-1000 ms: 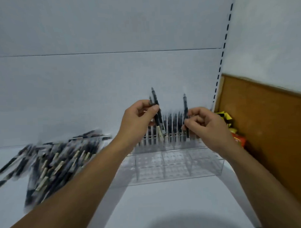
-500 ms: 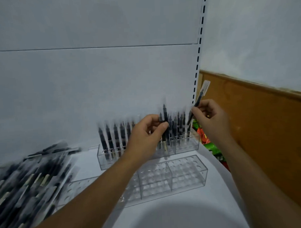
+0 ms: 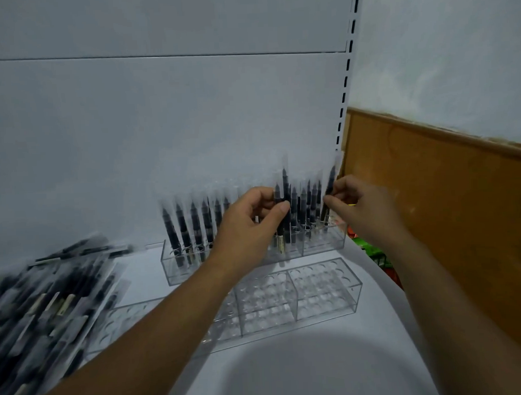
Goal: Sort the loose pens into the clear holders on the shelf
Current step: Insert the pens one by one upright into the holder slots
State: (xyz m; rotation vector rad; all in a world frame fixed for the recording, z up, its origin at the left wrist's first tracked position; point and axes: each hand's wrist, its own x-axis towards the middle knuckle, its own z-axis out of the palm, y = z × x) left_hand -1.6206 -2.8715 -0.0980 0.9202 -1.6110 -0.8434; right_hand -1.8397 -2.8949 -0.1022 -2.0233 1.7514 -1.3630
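Two clear holders stand on the white shelf. The rear holder (image 3: 323, 246) has several black pens in clear sleeves standing upright in it. The front holder (image 3: 324, 295) shows only bare round holes. My left hand (image 3: 248, 224) pinches a couple of black pens (image 3: 285, 196) upright over the middle of the rear holder. My right hand (image 3: 357, 208) grips one black pen (image 3: 329, 183) at the rear holder's right end, its lower tip down among the holes. A heap of loose sleeved pens (image 3: 47, 296) lies at the left.
The white back panel (image 3: 162, 127) rises right behind the holders. A slotted upright (image 3: 345, 85) marks the shelf's right end, with a brown board (image 3: 445, 208) beyond it. Colourful packets (image 3: 370, 249) sit low between shelf and board.
My right hand has lowered its pen from a raised tilt down into the rear holder's right end. My left hand keeps its pens over the holder. The camera has shifted slightly.
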